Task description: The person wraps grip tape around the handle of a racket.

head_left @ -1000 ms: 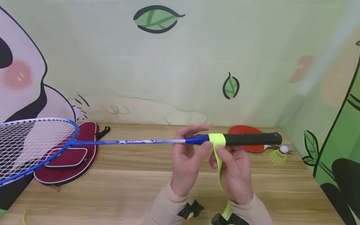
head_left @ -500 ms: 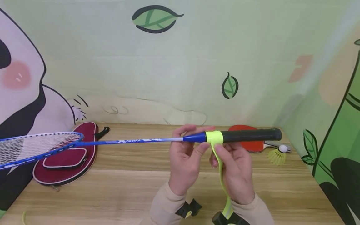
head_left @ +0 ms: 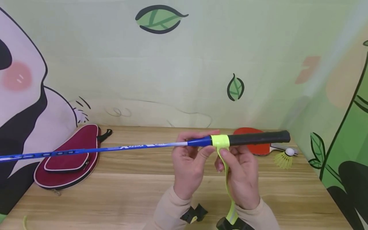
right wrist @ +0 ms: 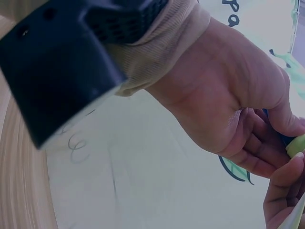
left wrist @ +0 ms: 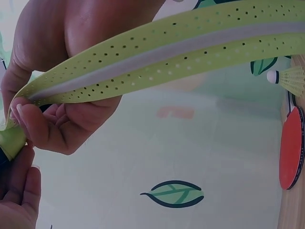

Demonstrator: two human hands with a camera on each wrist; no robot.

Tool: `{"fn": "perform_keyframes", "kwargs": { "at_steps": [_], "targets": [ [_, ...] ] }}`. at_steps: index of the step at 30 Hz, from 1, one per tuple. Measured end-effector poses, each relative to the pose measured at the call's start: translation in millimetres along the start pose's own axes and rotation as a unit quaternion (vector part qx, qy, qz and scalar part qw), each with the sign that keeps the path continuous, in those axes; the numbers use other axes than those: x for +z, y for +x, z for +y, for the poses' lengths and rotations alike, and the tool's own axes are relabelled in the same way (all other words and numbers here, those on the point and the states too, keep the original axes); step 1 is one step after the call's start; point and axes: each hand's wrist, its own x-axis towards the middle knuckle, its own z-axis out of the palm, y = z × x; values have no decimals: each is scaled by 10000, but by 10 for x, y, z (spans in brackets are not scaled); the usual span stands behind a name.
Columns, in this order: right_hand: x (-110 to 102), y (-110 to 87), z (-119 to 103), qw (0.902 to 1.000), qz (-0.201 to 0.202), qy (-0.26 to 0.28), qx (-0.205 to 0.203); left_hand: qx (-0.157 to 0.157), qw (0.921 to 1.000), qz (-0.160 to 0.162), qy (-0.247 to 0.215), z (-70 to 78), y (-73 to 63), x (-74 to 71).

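A blue badminton racket [head_left: 138,147] is held level above the table, its black handle [head_left: 260,138] to the right and its head edge-on at the left. My left hand [head_left: 188,175] holds it at the blue cone, thumb in front and fingers behind. Neon yellow grip tape [head_left: 220,140] is wrapped round the top of the handle. Its loose length drops past my right hand [head_left: 243,180], which pinches the tape just under the handle. In the left wrist view the tape [left wrist: 143,62] shows small holes and a pale middle stripe. The fingers behind the handle are partly hidden.
A maroon zipped paddle case [head_left: 66,174] lies at the left of the wooden table [head_left: 126,198]. Back right are a red table tennis paddle [head_left: 258,150] and a yellow shuttlecock [head_left: 284,159]. Wrist cameras [head_left: 234,223] are strapped near both sleeves.
The racket has rolled about its length, so its strung face has turned from visible to edge-on. Both hands stay nearly in place, the right one still pinching the tape.
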Motion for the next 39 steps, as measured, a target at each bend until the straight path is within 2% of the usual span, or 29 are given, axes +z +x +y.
{"fn": "perform_keyframes", "kwargs": {
  "at_steps": [5,14,23,33,37,39],
  "targets": [
    [-17,-4,10,9999,-12,116,-11,-75,9999,92,7,14,-2,-3],
    [-15,-1,-11,9998,-100,-127,113,-64,9997,211,92,15,-5,-23],
    [0,4,-3,10000,-41,-22,62,-202,9976,578,318,50,-7,-21],
    [8,-5,-13,9999,-111,35,52,-250,9977,604,193,72,3,-20],
    [-12,-3,-4,9995,-257,180,-53,-262,9979,580,70,74,5,-15],
    [-28,6,3,9980,-489,376,-165,-274,9980,574,4,70,3,-13]
  ]
}}
